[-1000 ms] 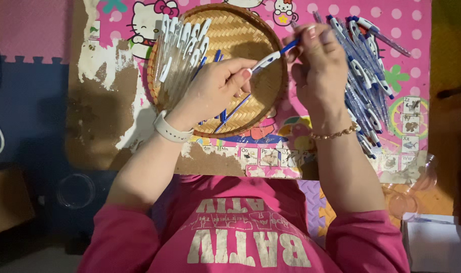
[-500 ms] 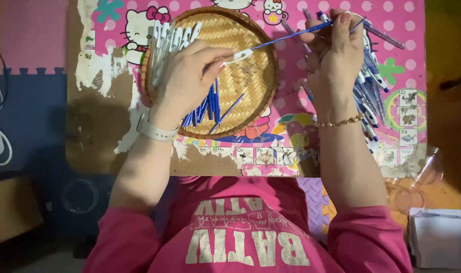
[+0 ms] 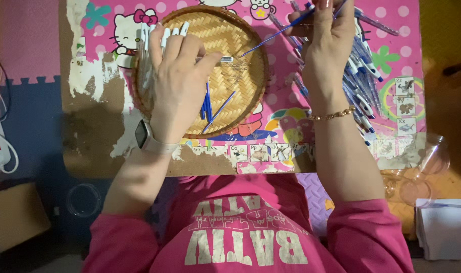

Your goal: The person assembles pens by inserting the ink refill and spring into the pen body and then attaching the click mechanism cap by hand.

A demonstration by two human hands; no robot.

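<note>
My left hand hovers over a round woven bamboo tray and pinches a white pen barrel that points right. My right hand is raised at the tray's right rim and grips a thin blue ink refill, whose lower end slants down toward the barrel's tip; the two are apart. Several loose blue refills lie in the tray, and several white barrels rest along its left side, partly hidden by my left hand.
A heap of blue-and-white pens lies right of my right arm on a small pink cartoon-printed table with a worn, peeling top. Clear plastic cups and a white box sit at the lower right. A cable runs at left.
Both hands have moved apart: my right hand pulled the blue refill up and to the right, out of the white barrel, which my left hand keeps over the tray.
</note>
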